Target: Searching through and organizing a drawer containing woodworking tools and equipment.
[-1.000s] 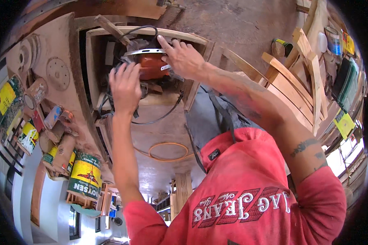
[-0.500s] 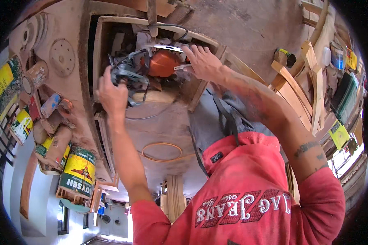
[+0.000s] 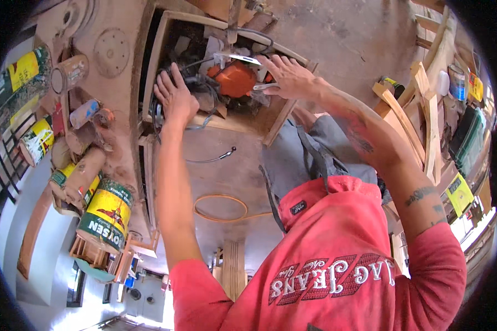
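Observation:
My left hand (image 3: pixel 176 100) is over the left side of an open wooden drawer (image 3: pixel 286 122), fingers apart, next to dark cords and crumpled plastic (image 3: pixel 204 83). Nothing shows in its grasp. At the drawer's right side, my right hand (image 3: pixel 290 78) is closed on a flat silver metal tool (image 3: pixel 245 59) with slots; its exact kind I cannot make out. A second silver end (image 3: pixel 265 86) with a hole sticks out below the fingers, perhaps part of the same tool. Between the hands sits an orange object (image 3: pixel 234 79) among the clutter.
Left of the drawer, a dusty bench carries a round disc (image 3: pixel 111 52) and several paint cans (image 3: pixel 106 215). A black cable (image 3: pixel 212 158) with a plug-like end and a coiled orange hose (image 3: pixel 221 207) lie below. Curved wooden pieces (image 3: pixel 406 124) stand at right.
My left hand has let go of the dark tangle and spread its fingers. That clutter has shifted, and the black cable's end now shows below the drawer. My right hand keeps its hold.

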A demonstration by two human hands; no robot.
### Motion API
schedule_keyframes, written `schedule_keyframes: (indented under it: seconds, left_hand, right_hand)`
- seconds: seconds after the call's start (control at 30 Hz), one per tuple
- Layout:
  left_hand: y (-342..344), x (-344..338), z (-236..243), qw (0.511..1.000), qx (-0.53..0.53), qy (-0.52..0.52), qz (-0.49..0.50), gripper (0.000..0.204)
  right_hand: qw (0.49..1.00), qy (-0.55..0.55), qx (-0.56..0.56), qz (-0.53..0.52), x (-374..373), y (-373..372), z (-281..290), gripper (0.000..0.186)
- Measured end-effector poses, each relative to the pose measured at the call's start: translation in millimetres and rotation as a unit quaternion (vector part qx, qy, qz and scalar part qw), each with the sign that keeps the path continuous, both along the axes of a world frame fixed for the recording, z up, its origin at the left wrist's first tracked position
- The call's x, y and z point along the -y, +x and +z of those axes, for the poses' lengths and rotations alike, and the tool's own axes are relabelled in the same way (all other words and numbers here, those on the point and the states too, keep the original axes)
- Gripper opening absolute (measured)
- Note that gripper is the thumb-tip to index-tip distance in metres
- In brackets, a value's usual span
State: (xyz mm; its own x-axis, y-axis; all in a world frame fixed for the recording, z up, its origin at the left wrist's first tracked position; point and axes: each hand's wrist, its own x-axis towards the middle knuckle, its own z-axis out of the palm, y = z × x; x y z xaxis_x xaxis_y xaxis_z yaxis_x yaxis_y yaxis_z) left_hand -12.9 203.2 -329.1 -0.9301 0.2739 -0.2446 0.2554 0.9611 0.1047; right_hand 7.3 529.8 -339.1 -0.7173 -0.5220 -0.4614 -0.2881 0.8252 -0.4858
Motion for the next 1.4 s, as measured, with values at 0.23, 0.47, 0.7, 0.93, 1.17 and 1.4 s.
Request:
schedule_keyframes:
  seconds: [0.23, 0.47, 0.7, 0.93, 1.17, 1.4]
  left_hand:
    - [-35, -89, 55, 0.980, 0.025, 0.082, 0.180, 0.079]
    - [-72, -118, 100, 0.991, 0.088, -0.031, 0.095, 0.052]
    - [-99, -133, 47, 0.953, 0.095, 0.261, 0.119, 0.080]
    - [-67, -121, 44, 0.895, 0.002, 0.366, 0.257, 0.049]
    - [-55, -82, 61, 0.879, -0.049, 0.333, 0.339, 0.052]
    - [-55, -82, 140, 0.831, -0.079, 0.374, 0.404, 0.056]
  right_hand:
    - [0.996, 0.082, -0.038, 0.017, 12, 7, -7, 0.085]
    - [0.995, 0.094, 0.037, -0.011, -1, -4, -25, 0.071]
    - [0.999, 0.036, 0.022, 0.001, -1, -13, -18, 0.072]
    - [0.999, 0.024, 0.040, 0.015, -3, -16, 5, 0.084]
    - [0.993, -0.024, -0.116, 0.016, 6, 0, 20, 0.084]
    - [0.993, -0.027, 0.109, -0.024, 40, 64, 79, 0.072]
